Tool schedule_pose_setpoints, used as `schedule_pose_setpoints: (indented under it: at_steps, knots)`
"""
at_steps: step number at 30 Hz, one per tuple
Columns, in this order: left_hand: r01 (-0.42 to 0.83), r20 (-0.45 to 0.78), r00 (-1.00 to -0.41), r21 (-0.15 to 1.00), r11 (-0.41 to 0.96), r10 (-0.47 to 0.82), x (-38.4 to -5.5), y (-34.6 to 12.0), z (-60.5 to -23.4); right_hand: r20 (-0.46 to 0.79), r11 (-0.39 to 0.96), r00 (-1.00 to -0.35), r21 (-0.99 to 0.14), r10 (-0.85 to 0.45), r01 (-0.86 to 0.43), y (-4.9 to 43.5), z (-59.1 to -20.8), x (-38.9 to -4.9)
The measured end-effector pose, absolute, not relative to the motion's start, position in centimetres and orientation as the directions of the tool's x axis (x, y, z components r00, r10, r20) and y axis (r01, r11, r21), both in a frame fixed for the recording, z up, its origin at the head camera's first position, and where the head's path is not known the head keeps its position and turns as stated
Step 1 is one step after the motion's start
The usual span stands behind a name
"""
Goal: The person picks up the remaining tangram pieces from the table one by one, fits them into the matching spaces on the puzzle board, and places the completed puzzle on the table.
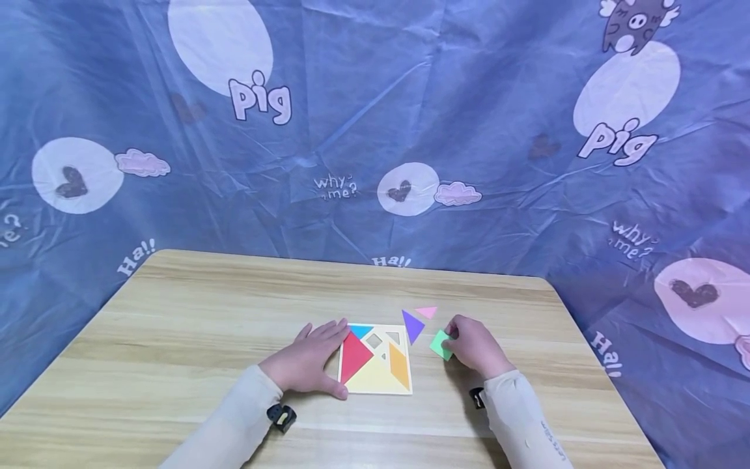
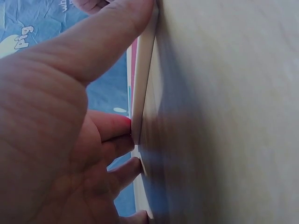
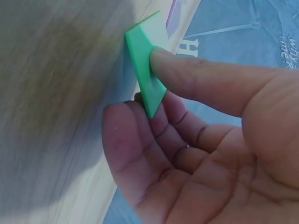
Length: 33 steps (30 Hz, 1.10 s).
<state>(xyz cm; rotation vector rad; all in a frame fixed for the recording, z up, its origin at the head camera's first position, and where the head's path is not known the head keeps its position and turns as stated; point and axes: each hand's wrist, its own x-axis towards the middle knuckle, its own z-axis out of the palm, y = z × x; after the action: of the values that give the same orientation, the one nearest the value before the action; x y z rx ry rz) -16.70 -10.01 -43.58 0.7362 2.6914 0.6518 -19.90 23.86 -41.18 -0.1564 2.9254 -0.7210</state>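
Observation:
A tangram board with a pale rim lies flat on the table. Set in it are a red triangle, a blue triangle, a yellow piece and an orange parallelogram; grey recesses show at its upper right. My left hand holds the board's left side, thumb at the near corner and fingertips at the far one. To the right of the board, my right hand pinches a green square tangram piece between thumb and fingers, tilted in the right wrist view.
A purple triangle lies at the board's upper right corner, with a pink triangle just beyond it. The wooden table ends at a blue printed cloth behind and at the sides. Black straps are on both wrists.

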Motion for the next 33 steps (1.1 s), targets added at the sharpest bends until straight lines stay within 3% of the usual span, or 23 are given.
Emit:
schedule_pose_setpoints:
  at_steps: [33]
  knots:
    - [0.431,-0.118,-0.831,0.483,0.763,0.544,-16.7,-10.0,-43.8,0.104,0.815,-0.974,-0.535,-0.199,-0.224,22.7,-40.3,-19.6]
